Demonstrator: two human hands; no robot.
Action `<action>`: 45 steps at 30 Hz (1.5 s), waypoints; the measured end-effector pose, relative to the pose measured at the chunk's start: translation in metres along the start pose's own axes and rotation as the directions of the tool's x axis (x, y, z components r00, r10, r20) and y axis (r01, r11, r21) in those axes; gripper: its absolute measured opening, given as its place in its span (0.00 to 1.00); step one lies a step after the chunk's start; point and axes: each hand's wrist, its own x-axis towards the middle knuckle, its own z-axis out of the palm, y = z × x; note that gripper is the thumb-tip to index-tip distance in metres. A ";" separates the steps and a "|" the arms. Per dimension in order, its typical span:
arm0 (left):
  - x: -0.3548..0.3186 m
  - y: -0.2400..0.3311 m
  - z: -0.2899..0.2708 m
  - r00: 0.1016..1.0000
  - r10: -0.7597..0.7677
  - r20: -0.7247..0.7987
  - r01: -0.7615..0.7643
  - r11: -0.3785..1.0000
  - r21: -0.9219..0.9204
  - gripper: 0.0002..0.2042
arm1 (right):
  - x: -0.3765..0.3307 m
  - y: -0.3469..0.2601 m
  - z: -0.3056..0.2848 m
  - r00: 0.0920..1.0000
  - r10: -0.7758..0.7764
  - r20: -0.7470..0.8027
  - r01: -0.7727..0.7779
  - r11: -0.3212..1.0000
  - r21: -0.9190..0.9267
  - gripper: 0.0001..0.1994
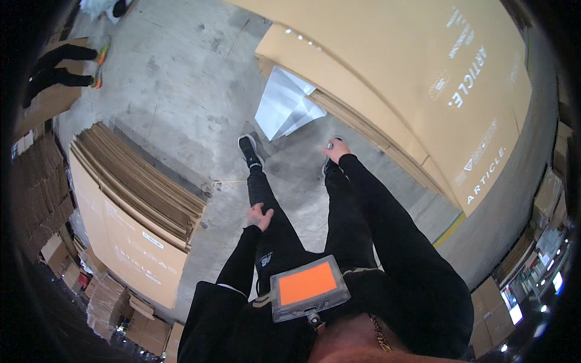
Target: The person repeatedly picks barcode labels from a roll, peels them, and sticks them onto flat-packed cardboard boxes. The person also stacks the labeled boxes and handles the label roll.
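Note:
My left hand hangs beside my left thigh, its fingers loosely apart and nothing seen in them. Further forward, my right hand is held out over my right shoe. Its fingers are curled around something small and dark that I cannot make out. Close ahead of that hand, a crumpled white sheet lies on the floor against a stack of flat cardboard. The stack is large and brown, with white print on its top sheet.
Another stack of flattened cardboard boxes stands to my left on the concrete floor. At the far left is another person in dark trousers. Shrink-wrapped cartons stand at the lower left. More cardboard boxes are at the lower right.

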 end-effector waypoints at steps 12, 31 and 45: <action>0.111 -0.053 -0.100 0.977 0.174 0.120 -0.211 0.834 0.510 0.31 | 0.244 -0.075 0.191 0.869 0.420 -0.262 0.039 0.469 0.882 0.41; 0.374 0.203 -0.141 0.371 0.794 -0.481 -0.928 0.291 -0.234 0.24 | 0.209 0.005 0.124 0.908 -0.194 -0.371 0.374 0.774 0.511 0.24; 0.382 0.246 -0.162 0.539 0.802 -0.258 -0.713 0.272 -0.646 0.05 | 0.118 -0.035 0.006 0.831 -0.291 -0.473 0.486 -0.034 0.874 0.19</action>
